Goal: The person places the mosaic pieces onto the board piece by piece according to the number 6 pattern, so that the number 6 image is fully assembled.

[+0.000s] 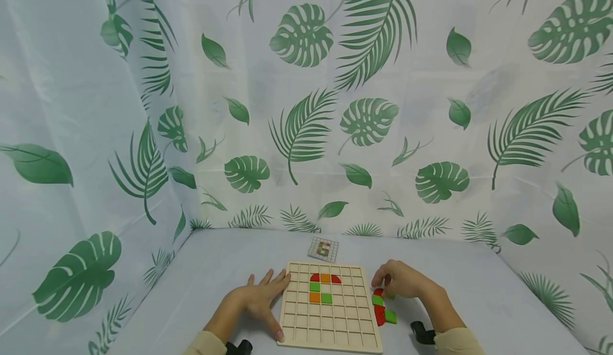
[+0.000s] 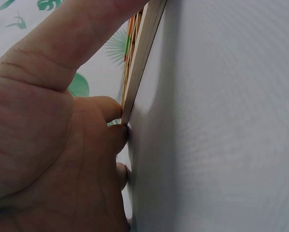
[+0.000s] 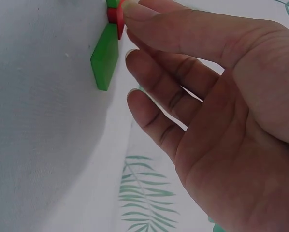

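Note:
A square wooden grid board (image 1: 330, 323) lies on the table with several red, orange and green tiles (image 1: 314, 287) set in its upper cells. My left hand (image 1: 261, 296) spreads along the board's left side, fingers at its upper edge and thumb at the lower corner. In the left wrist view the fingertips meet the board's side (image 2: 143, 58). My right hand (image 1: 404, 279) is over loose tiles right of the board, fingers bent downward. In the right wrist view its thumb tip overlaps a red tile (image 3: 113, 15), near a green tile (image 3: 105, 60); whether it pinches one is hidden.
Behind the board lies a small pattern card (image 1: 323, 249) with a coloured figure on a grid. Loose red and green tiles (image 1: 390, 316) are beside the board's right edge. A leaf-printed curtain (image 1: 306, 195) stands behind and at the sides of the white table (image 1: 215, 259).

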`<state>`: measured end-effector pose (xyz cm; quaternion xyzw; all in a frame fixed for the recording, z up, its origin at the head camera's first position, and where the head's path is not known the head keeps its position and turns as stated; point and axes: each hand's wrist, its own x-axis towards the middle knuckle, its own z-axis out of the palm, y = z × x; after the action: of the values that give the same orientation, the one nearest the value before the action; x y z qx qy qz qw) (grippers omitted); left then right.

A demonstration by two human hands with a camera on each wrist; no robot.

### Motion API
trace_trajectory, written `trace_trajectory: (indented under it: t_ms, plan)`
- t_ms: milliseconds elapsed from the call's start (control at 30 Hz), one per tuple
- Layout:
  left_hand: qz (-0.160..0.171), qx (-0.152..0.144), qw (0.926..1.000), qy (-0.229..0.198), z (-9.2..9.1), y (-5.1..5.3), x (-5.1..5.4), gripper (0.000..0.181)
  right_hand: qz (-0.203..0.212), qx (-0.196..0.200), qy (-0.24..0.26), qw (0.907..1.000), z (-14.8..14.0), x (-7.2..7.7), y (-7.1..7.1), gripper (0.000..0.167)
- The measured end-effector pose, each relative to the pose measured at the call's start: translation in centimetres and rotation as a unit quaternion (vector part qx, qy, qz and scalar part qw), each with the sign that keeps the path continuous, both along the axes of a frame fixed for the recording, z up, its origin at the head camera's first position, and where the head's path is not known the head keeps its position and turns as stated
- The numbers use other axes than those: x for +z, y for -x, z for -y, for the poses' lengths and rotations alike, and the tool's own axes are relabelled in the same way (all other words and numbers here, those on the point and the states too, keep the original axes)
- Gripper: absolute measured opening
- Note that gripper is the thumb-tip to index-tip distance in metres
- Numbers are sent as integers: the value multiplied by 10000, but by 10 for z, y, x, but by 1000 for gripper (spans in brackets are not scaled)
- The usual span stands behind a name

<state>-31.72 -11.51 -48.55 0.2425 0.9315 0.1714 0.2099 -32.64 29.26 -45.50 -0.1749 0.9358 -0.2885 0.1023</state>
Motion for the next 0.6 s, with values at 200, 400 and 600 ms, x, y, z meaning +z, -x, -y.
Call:
trace_trajectory:
  t_ms: [200,400,600]
  plan:
    - [9,-9,10000,0,0,-1,1,137,-6,63,-33,10000,-1,-4,1,30]
    - [-4,-13,10000,-9,0,-1,1,138,-38,156,-104,9998,-2,-5,1,32]
    - [-5,-5,10000,10,0,-1,2,137,14,46,-72,10000,1,-4,0,35]
